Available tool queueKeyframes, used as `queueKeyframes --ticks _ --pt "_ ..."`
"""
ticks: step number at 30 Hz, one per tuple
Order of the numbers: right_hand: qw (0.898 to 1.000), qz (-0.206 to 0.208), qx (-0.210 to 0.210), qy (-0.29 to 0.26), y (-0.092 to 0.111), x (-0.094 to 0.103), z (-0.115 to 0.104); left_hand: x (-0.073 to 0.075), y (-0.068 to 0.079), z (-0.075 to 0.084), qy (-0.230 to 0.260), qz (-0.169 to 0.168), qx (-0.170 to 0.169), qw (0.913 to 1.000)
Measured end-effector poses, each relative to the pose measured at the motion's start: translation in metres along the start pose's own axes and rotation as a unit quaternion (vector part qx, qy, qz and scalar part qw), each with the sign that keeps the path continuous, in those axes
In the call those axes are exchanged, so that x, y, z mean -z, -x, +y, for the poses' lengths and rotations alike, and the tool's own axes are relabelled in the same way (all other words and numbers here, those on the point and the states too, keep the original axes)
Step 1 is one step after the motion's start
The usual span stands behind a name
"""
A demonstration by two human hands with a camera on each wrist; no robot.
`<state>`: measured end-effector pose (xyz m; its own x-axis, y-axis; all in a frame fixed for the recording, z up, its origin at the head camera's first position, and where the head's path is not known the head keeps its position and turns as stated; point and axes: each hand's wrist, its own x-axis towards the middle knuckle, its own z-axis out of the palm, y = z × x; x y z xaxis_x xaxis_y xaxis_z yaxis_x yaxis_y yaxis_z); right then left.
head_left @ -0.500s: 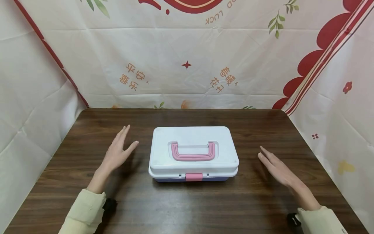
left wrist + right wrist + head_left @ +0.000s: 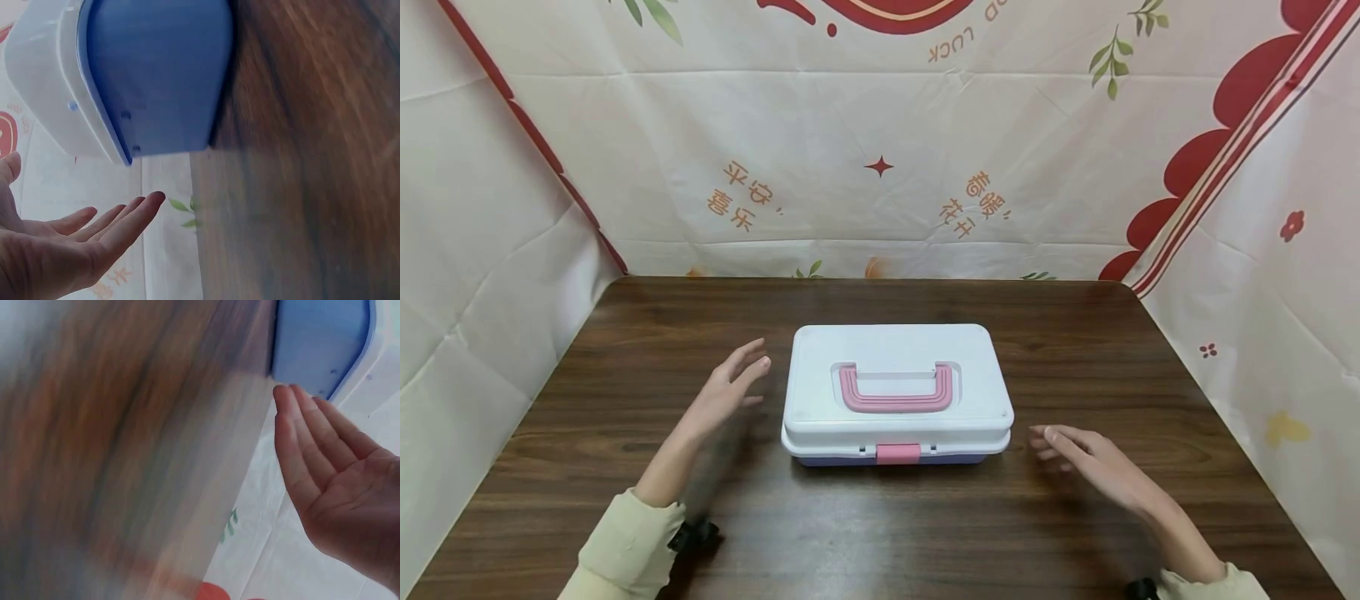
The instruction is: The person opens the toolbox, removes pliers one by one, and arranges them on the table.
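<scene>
"Fingers?"
"Left hand [image 2: 722,398], right hand [image 2: 1097,465]: both loose, holding nothing."
"Between them?"
"One box [image 2: 897,428] on the table [image 2: 850,525], long axis left to right; its one latch [image 2: 898,454] faces near, its one handle [image 2: 896,406] lies flat."

A rectangular plastic box [image 2: 898,428] with white lid [image 2: 814,362] and blue lower part [image 2: 162,75] stands upright and closed on the dark brown, wood-grained surface [image 2: 850,533]. Its pink U-shaped handle [image 2: 897,405] lies flat on the lid; the pink rectangular latch [image 2: 898,454] is at the front middle.
</scene>
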<state>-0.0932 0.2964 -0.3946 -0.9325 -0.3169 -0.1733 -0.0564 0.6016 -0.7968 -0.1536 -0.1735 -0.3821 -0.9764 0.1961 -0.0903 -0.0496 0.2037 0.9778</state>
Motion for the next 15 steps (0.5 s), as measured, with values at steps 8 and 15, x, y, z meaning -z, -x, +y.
queueKeyframes --ticks 8,15 --pt "0.994 -0.082 0.019 -0.066 0.001 -0.015 -0.009 -0.012 -0.001 0.003 0.009 -0.031 0.030 0.9990" --pt "0.979 -0.139 0.037 -0.146 -0.001 -0.030 -0.014 -0.017 0.001 0.002 0.011 -0.054 0.027 0.9981"
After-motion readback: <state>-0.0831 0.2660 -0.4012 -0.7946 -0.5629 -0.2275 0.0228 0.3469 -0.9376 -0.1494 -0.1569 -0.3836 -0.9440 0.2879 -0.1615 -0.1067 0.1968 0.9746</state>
